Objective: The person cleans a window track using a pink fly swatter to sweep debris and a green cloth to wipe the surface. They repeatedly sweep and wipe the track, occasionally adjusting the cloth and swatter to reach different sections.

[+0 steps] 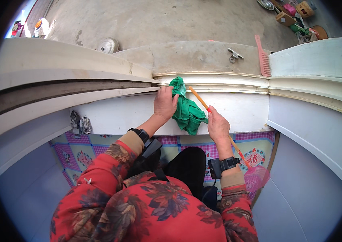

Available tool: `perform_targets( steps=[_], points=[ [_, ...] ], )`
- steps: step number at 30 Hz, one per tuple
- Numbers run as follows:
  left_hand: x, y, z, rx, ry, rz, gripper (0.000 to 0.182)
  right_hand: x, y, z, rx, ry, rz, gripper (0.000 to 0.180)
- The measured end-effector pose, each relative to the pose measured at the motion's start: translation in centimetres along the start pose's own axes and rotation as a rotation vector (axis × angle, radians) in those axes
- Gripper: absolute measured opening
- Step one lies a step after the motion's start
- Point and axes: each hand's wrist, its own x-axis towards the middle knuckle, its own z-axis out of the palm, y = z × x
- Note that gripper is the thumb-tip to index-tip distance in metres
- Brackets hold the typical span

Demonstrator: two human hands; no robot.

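Observation:
A crumpled green cloth lies across the white window sill, its upper end over the window track. My left hand grips the cloth's left edge near that upper end, thumb against the fabric. In my right hand is the stick handle of a fly swatter. Its bare end points up toward the track, and the pink mesh head hangs past my right forearm, over the patterned covering below the sill. A thin corner of the cloth reaches my right hand; whether the fingers pinch it cannot be told.
Crumpled grey-and-black fabric sits at the sill's left end. On the concrete ledge outside are a pink comb and a small metal clip-like object. Window frame panels flank both sides. A round metal lid lies beyond.

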Motion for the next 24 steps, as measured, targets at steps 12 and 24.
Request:
perform_targets(
  steps=[12,24],
  points=[
    [0.0,9.2,-0.8,-0.566,-0.064,0.108,0.012,-4.1,4.2,-0.1,0.411,0.134,0.288,0.038],
    [7.1,2.7,0.8,-0.712,-0.113,-0.239,0.012,-4.2,0.9,-4.5,0.226,0.143,-0.137,0.043]
  ],
)
